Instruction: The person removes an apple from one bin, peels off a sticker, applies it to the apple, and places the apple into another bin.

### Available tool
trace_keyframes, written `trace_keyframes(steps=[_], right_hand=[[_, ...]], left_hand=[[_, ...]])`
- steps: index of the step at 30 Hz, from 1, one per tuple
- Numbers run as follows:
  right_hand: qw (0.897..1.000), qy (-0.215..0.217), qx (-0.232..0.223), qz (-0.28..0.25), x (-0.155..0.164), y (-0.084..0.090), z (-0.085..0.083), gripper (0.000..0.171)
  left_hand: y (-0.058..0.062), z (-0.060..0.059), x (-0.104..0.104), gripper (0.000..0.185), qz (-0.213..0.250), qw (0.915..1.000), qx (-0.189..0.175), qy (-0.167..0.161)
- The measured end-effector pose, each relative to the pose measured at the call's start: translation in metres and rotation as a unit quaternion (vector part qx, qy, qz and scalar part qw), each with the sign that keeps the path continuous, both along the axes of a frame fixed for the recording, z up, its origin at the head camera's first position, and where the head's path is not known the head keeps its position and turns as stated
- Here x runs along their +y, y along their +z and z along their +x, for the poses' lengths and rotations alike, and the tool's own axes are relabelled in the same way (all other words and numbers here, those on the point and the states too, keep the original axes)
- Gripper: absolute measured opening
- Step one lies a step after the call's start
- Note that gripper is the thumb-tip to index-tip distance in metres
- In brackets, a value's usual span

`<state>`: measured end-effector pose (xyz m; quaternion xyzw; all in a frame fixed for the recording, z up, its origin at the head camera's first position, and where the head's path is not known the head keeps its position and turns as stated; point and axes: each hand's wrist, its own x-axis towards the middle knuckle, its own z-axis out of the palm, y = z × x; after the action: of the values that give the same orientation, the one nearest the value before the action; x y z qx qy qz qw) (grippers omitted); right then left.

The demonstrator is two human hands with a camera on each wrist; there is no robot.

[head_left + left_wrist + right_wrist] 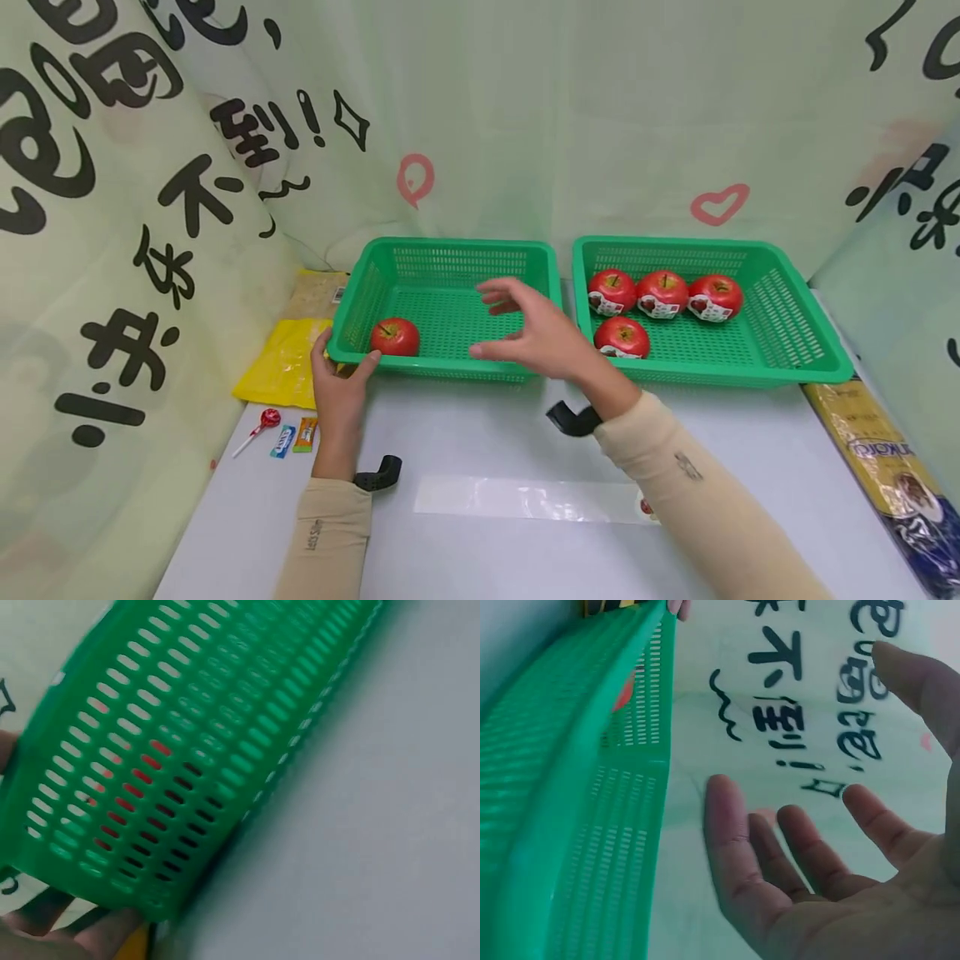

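A: Left hand (339,392) grips the near-left corner of the left basket (450,250), thumb hooked over the rim. One apple (395,336) sits inside, just beside that corner.

B: Right hand (542,333) hovers over the same basket, fingers spread, holding nothing (four more apples (660,293) wait in the right basket (795,333)).

A: Risk, as I judge it: a tug on the corner tilts the basket and the apple rolls.

Staged tabletop booth, not lived-in room: white table (480,542) enclosed on three sides by pale printed cloth backdrop (525,108) bearing black Chinese characters, pink hearts. Two green plastic baskets (795,350), boxed-in set-up suggests recording station.
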<state>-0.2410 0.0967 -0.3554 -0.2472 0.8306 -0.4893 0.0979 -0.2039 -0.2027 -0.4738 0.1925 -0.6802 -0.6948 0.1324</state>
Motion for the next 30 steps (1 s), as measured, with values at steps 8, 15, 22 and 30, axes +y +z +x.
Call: trace_keyframes(steps=[8, 15, 22, 30], right_hand=[[0.978, 0.088, -0.108, 0.158, -0.088, 0.011, -0.072, 0.078], [0.915, 0.161, -0.246, 0.276, -0.144, -0.010, -0.100, 0.090], [0.880, 0.203, -0.291, 0.316, -0.168, -0.020, -0.104, 0.089], [0.915, 0.164, -0.264, 0.259, -0.161, -0.013, -0.107, 0.069]], left_hand=[[-0.007, -0.002, 0.009, 0.082, 0.022, 0.9997, 0.005, 0.011], [-0.007, 0.001, 0.007, 0.080, 0.015, 0.9998, 0.002, 0.010], [-0.008, 0.003, 0.008, 0.080, 0.014, 0.9999, 0.009, 0.005], [-0.009, 0.000, 0.003, 0.080, 0.002, 1.0000, 0.006, 0.003]])
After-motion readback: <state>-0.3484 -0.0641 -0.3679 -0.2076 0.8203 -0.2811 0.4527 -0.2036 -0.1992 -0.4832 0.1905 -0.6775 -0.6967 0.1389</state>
